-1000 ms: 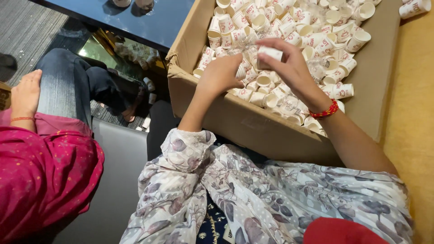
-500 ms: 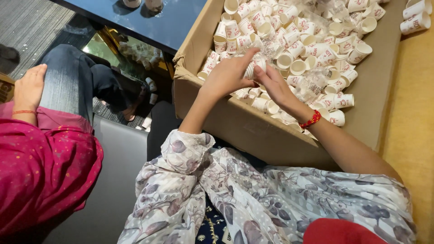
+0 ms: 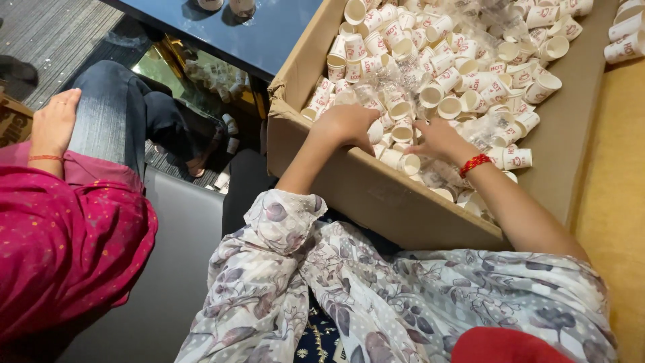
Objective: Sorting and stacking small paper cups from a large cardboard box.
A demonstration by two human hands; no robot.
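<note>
A big cardboard box [image 3: 376, 195] holds a heap of several small white paper cups [image 3: 463, 74] with red print, mixed with clear plastic wrappers [image 3: 494, 128]. Both my hands are down in the near end of the heap. My left hand [image 3: 349, 124] is curled over the cups by the box's near wall, its fingers closed round one cup [image 3: 375, 132]. My right hand [image 3: 437, 140], with a red bracelet [image 3: 475, 163] on the wrist, lies on the cups a little to the right, fingertips pointing at my left hand. Its fingertips are hidden among the cups.
On my left sits another person in a pink top [image 3: 60, 249] and jeans, one hand [image 3: 54, 121] resting on a knee. A dark blue table [image 3: 269, 37] stands beyond the box's left side. Yellow upholstery [image 3: 611, 215] borders the box on the right.
My hands were raised together over the heap holding cups between them. They have now dropped lower into the cups near the box's front wall and moved slightly apart.
</note>
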